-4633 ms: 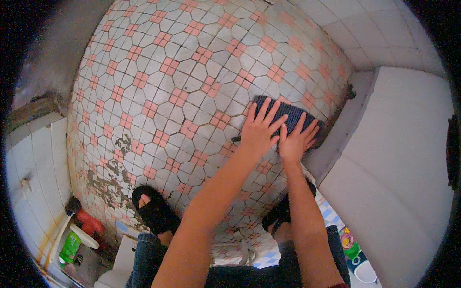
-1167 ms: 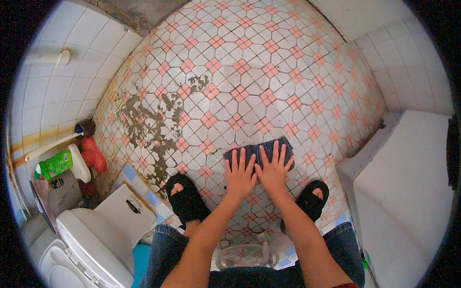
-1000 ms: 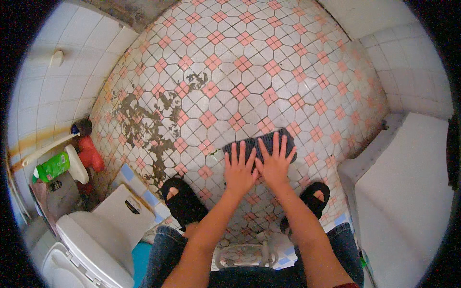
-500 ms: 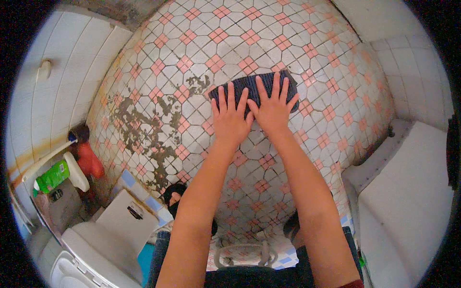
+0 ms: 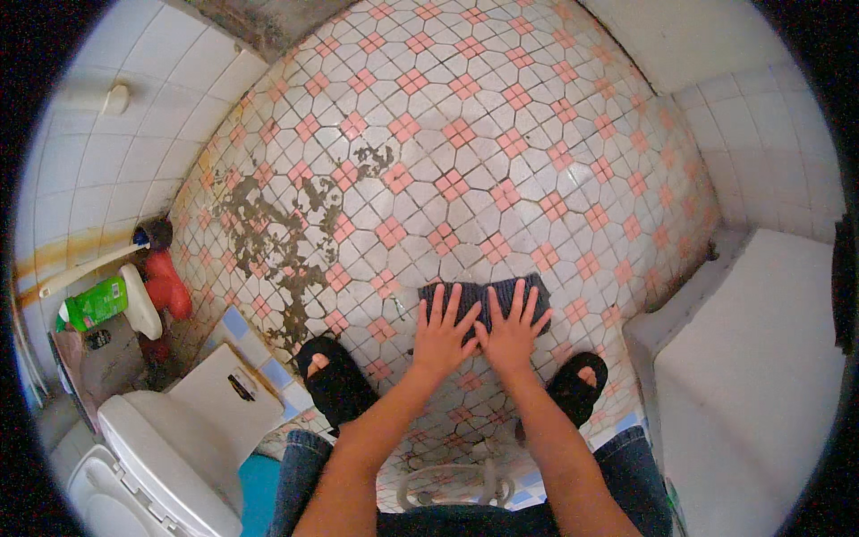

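A dark navy ribbed cloth [image 5: 475,295] lies flat on the pink-and-white tiled floor [image 5: 483,152], in front of my feet. My left hand [image 5: 440,340] presses palm down on its left part, fingers spread. Beside it, my right hand [image 5: 510,336] lies flat on the right part, its fingers also apart. The two thumbs are close together near the cloth's middle. Palms and fingers cover much of the cloth's near side.
My feet in black sandals [image 5: 335,383] stand either side. A toilet [image 5: 165,456], a green package [image 5: 97,302], a long-handled brush [image 5: 98,266] and a red object [image 5: 166,288] are at left. Grey patches [image 5: 291,234] mark the floor. A white ledge [image 5: 743,358] stands at right.
Both hands have drawn the cloth back across the floor toward my feet. The cloth has turned to lie straighter. More of both sandals shows.
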{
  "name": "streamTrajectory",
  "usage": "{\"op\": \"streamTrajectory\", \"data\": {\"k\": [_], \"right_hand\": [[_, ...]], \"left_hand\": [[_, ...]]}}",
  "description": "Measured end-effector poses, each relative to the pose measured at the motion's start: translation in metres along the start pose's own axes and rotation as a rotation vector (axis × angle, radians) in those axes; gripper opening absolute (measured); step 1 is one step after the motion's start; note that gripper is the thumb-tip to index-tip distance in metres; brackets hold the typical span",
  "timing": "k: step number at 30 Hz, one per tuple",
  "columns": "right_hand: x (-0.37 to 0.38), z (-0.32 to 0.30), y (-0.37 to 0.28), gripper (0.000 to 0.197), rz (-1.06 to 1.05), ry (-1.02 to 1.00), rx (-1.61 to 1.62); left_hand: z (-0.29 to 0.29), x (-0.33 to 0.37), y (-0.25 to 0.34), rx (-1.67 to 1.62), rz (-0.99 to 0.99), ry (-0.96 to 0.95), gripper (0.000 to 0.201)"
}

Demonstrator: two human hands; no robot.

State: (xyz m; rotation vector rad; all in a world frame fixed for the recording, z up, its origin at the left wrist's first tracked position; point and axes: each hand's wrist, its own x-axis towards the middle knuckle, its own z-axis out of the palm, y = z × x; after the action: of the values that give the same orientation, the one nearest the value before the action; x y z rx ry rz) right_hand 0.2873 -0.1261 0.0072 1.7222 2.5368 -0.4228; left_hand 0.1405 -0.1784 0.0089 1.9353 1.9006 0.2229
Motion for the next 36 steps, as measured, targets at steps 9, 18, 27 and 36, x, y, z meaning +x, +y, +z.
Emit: {"op": "streamTrajectory", "data": {"k": [9, 18, 27, 36], "right_hand": [[0.123, -0.025, 0.027, 0.062, -0.069, 0.115, -0.035], [0.164, -0.029, 0.035, 0.068, 0.048, 0.226, -0.031], [-0.009, 0.001, 0.038, 0.075, 0.208, 0.109, -0.001], [0.030, -0.014, 0.050, 0.070, 0.264, 0.112, -0.070]], "left_hand": [[-0.024, 0.120, -0.013, 0.032, 0.001, 0.085, 0.062], [-0.024, 0.168, -0.021, 0.087, 0.026, 0.204, 0.067], [0.017, 0.029, 0.028, 0.017, 0.101, -0.029, 0.069], [-0.008, 0.087, 0.033, -0.004, 0.216, -0.078, 0.068]]}}
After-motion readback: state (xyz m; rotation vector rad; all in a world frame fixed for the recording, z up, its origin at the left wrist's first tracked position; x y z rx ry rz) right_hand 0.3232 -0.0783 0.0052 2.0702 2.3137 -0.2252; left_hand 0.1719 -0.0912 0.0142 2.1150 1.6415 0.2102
